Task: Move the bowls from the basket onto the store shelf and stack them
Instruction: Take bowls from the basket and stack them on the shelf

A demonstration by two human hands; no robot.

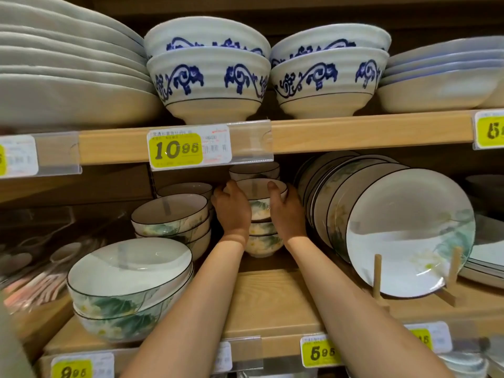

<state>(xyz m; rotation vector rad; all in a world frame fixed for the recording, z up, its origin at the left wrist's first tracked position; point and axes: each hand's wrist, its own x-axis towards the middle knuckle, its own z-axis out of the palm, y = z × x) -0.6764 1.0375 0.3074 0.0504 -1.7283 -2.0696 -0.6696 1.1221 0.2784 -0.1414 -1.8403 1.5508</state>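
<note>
Top bowl [260, 190]: on small stack [263, 236], middle of lower shelf [272, 298]. Left hand [231, 211] and right hand [286, 211] each grasp its side. Risk: off-centre seating tips stack; leaning plates [381, 227] close beside right hand, easily knocked.

Warm, fairly bright store light comes from above and behind the camera. The upper shelf [354, 132] casts a hard-edged shadow over the left hand [234, 208], the right hand [286, 211] and the small bowl [259, 188] they hold. Soft glare streaks the leaning plate [409, 233]. Wide-angle distortion bows the edges; the far left of the frame blurs.
</note>
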